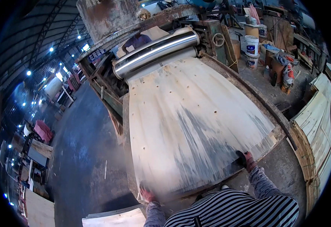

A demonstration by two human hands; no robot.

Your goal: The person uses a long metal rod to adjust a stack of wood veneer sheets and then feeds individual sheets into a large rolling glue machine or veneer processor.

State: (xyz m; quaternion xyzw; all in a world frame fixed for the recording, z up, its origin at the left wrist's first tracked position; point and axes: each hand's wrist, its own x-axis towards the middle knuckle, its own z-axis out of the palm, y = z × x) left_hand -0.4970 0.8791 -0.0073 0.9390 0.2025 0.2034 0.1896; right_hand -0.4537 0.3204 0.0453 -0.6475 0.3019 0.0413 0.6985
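A wide, pale wood veneer sheet (188,113) with small knots and grey streaks lies in front of me. Its far end reaches a pair of shiny metal rollers (156,53). At the sheet's near left corner, my left hand (147,194) is closed on the edge, its dark-covered fingertips partly blurred. My right hand (248,160), in what looks like a reddish glove with dark fingers, grips the near edge farther right. Whatever parts of the fingers sit under the sheet are hidden.
Beyond the rollers stands another person (138,41). Stacked veneer (313,125) rises at the right, and more sheets (114,219) lie at lower left. White buckets (251,45) stand at back right. A metal bar (265,104) runs along the table's right side.
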